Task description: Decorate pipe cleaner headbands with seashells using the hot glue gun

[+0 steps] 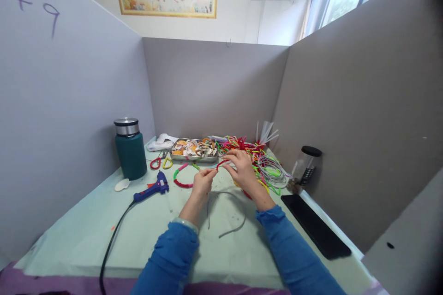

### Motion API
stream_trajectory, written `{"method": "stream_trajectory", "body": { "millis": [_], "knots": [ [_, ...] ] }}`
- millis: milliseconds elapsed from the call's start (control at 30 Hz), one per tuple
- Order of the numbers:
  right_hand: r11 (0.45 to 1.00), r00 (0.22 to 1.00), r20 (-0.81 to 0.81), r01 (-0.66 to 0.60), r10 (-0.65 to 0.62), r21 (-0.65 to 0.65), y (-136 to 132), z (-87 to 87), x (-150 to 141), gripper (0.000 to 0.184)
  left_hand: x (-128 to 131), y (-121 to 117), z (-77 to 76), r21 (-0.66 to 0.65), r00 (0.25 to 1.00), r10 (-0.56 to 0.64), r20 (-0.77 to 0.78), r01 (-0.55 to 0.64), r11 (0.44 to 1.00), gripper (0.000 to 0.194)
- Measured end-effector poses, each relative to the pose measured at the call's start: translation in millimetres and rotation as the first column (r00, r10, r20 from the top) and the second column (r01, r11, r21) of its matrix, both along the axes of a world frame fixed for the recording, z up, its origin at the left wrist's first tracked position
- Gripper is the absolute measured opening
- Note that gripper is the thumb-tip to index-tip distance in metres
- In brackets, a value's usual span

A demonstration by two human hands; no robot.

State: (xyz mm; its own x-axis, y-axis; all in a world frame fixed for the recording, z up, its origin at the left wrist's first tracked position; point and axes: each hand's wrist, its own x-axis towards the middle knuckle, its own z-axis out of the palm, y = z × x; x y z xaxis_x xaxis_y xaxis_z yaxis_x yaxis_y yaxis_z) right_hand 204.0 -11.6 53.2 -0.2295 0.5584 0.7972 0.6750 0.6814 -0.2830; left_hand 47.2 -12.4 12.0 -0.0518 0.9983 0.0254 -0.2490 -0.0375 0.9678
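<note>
Between my two hands a short red pipe cleaner (pixel 222 163) is stretched above the table. My left hand (pixel 203 180) pinches its lower end with thumb and fingers. At the upper end my right hand (pixel 239 169) is closed on it, fingertips together. Below the hands a grey bendy wire (pixel 238 228) lies in an open loop on the cloth. Left of my left hand rests a ring (pixel 177 181) wrapped in pink, green and red pipe cleaner. Part of the ring's right side is hidden behind the left hand.
A blue glue gun (pixel 152 189), scissors (pixel 162 163), a white spoon (pixel 122 185) and a green bottle (pixel 130 154) stand left. Behind are a metal tray (pixel 194 159) of small pieces and heaped pipe cleaners (pixel 238 144). A grey wire coil (pixel 272 170), jar (pixel 305 168) and black slab (pixel 314 226) lie right.
</note>
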Motion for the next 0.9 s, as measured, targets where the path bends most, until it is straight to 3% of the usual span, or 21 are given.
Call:
{"method": "stream_trajectory", "body": {
  "millis": [67,133,200,333,400,500,600,667,767,900],
  "knots": [
    [0.998,0.995,-0.079,0.065,-0.063,0.022,-4,-8.6,-8,0.017,-1,-1,-0.7,-0.050,0.994,-0.029,0.104,0.035,0.998,0.032],
    [0.996,0.986,-0.151,0.052,-0.063,-0.075,-4,-21.3,-16,0.028,-1,-1,-1.7,-0.064,0.981,-0.091,0.170,0.103,0.993,0.034],
    [0.974,0.967,-0.253,-0.062,0.005,-0.216,-1,-34.2,-22,0.029,-2,-1,-3.2,-0.070,0.962,-0.179,0.205,0.197,0.978,0.036],
    [0.841,0.847,-0.523,-0.348,0.092,-0.415,6,-49.1,-25,0.027,-3,-1,-6.2,-0.107,0.927,-0.323,0.192,0.347,0.932,0.034],
    [0.818,0.812,-0.582,-0.363,0.043,-0.446,6,-51.0,-24,0.028,-1,-2,-7.0,-0.135,0.938,-0.334,0.091,0.344,0.929,0.029],
    [0.870,0.853,-0.518,-0.208,-0.063,-0.447,5,-51.4,-23,0.027,4,-3,-8.2,-0.037,0.932,-0.220,-0.288,0.218,0.975,0.025],
    [0.918,0.890,-0.418,0.001,-0.181,-0.396,6,-52.4,-22,0.025,9,-3,-11.5,0.254,0.762,0.035,-0.647,0.172,0.952,0.025],
    [0.916,0.889,-0.410,0.024,-0.203,-0.401,9,-53.8,-21,0.024,12,-1,-14.8,0.324,0.698,0.095,-0.710,0.204,0.924,0.027],
    [0.913,0.870,-0.469,-0.058,-0.152,-0.404,15,-56.2,-15,0.027,13,2,-18.5,0.229,0.772,-0.011,-0.636,0.202,0.952,0.027],
    [0.928,0.813,-0.560,-0.070,-0.158,-0.365,20,-57.2,-7,0.032,12,0,-15.7,0.022,0.902,-0.226,-0.369,0.251,0.968,0.021]
  ]
}}
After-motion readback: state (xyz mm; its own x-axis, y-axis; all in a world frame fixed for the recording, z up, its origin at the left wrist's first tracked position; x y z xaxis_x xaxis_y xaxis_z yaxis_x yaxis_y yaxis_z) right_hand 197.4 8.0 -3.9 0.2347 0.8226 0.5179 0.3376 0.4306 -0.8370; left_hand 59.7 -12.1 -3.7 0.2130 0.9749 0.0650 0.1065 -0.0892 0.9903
